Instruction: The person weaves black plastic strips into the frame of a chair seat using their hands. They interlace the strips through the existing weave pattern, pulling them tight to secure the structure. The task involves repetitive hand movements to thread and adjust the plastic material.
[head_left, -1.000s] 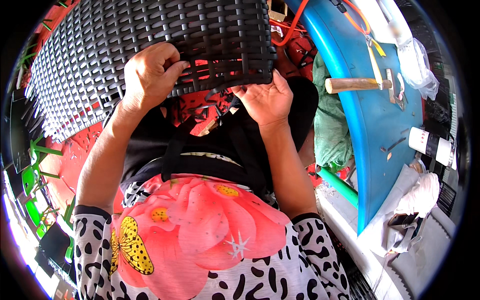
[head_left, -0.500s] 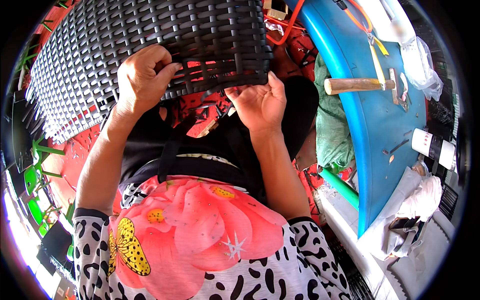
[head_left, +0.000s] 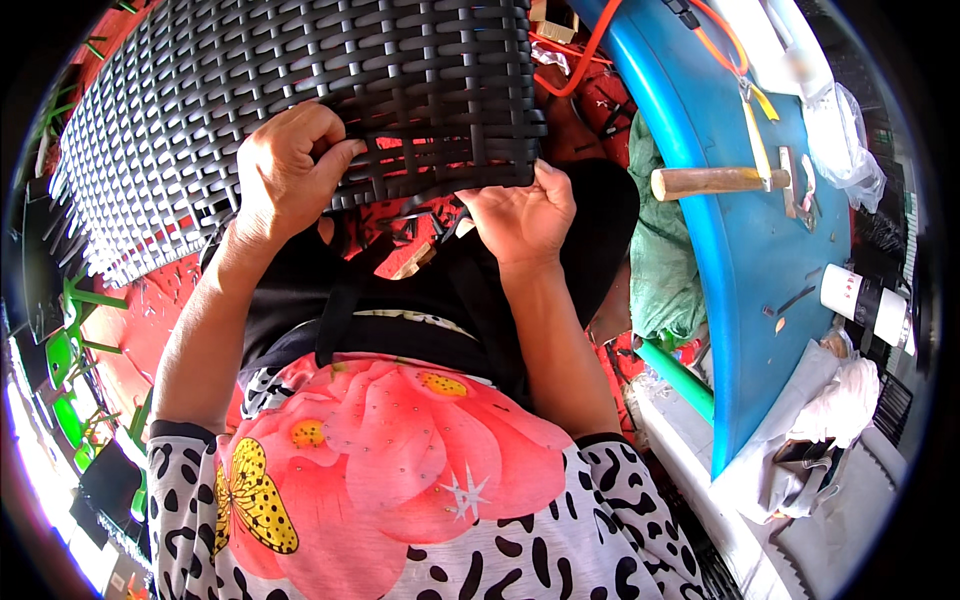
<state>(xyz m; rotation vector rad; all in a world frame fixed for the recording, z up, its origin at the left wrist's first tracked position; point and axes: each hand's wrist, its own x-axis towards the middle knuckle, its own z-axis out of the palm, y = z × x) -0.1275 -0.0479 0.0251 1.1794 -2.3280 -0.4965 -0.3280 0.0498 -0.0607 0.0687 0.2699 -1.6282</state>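
A panel of dark grey plastic wicker, woven from flat strips, lies across my lap and reaches to the upper left. Its left edge ends in loose strips, and the weave has gaps near its lower right part. My left hand is closed over the panel by these gaps, thumb pressed against curled fingers; a strip of the weave appears pinched there, mostly hidden by the fingers. At the lower right corner, my right hand grips the panel's edge, palm upward and thumb raised, with some fingertips hidden behind the weave.
On my right stands a blue table with a wooden-handled hammer, orange-and-yellow cords and a white cylindrical container. A green sack hangs beside it. Dark scraps litter the red floor. Green stools stand at left.
The panel's lower right corner has dropped slightly toward me, and my right hand has come down with it. My left hand stays closed at nearly the same spot, slightly lower.
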